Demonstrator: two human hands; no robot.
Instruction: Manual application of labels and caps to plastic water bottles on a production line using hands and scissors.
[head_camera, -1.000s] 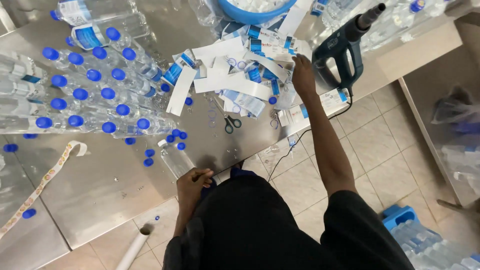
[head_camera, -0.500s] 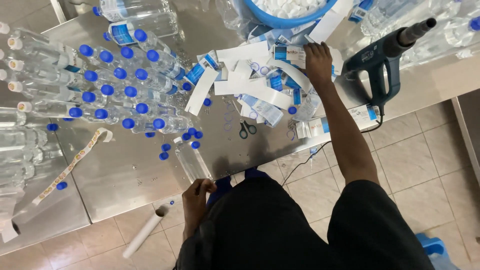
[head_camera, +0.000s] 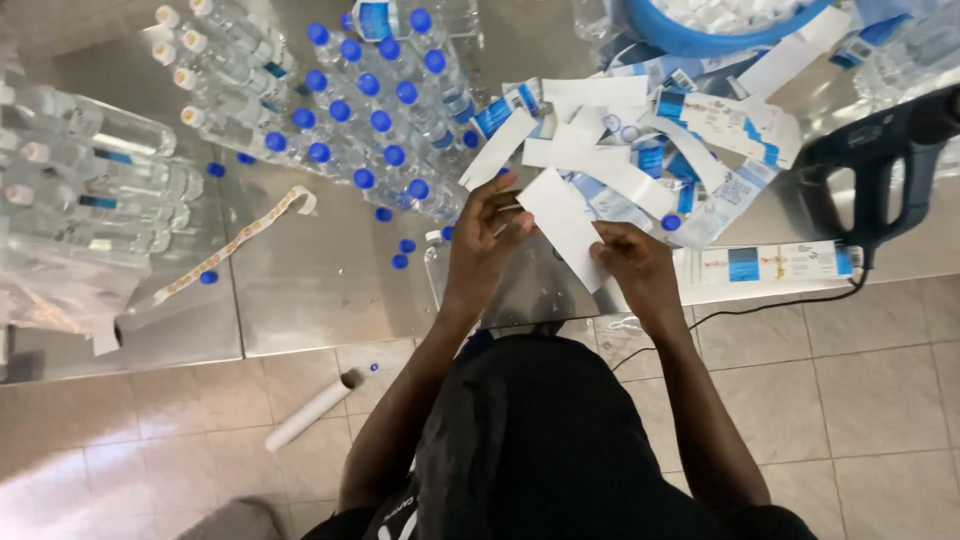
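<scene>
Both my hands hold one white paper label (head_camera: 562, 222) above the front edge of the steel table (head_camera: 330, 290). My left hand (head_camera: 487, 245) pinches its upper left end. My right hand (head_camera: 632, 266) grips its lower right end. An uncapped clear bottle (head_camera: 437, 262) lies on the table just left of my left hand. A heap of white and blue labels (head_camera: 640, 150) lies right behind the held label.
Many clear bottles with blue caps (head_camera: 375, 120) lie at the back left, with loose blue caps (head_camera: 404, 252) nearby. A dark heat gun (head_camera: 880, 160) stands at the right. A blue bowl (head_camera: 720, 25) sits at the back. A cardboard tube (head_camera: 310, 412) lies on the tiled floor.
My right hand came back from the label heap with a white label. My left hand rose from the table edge and took the label's other end. The camera shifted right.
</scene>
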